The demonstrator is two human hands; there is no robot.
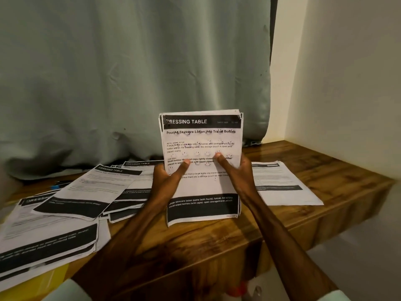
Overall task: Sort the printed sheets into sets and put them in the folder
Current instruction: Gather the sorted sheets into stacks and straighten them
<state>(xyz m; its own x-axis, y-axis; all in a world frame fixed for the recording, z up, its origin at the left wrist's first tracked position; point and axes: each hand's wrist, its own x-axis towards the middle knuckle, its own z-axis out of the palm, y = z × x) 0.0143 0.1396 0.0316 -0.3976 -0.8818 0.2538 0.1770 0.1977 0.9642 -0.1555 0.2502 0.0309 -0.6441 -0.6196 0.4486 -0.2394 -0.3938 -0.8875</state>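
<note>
Squaring one set of printed sheets (201,135) upright on the wooden surface (314,161), I grip it at mid-height. My left hand (167,179) and right hand (236,172) each curl round a side edge, thumb pressed on the front page. Next, by my reading: tap the edges flush, then file it. Loose sheets (86,192) lie fanned at left, another pile (282,183) at right. What may be the folder (43,279), a yellow corner at near left, is mostly buried under paper.

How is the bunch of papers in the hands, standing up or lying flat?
Standing up. The stack is upright, bottom edge seemingly on the table, held between the left hand and right hand.
</note>
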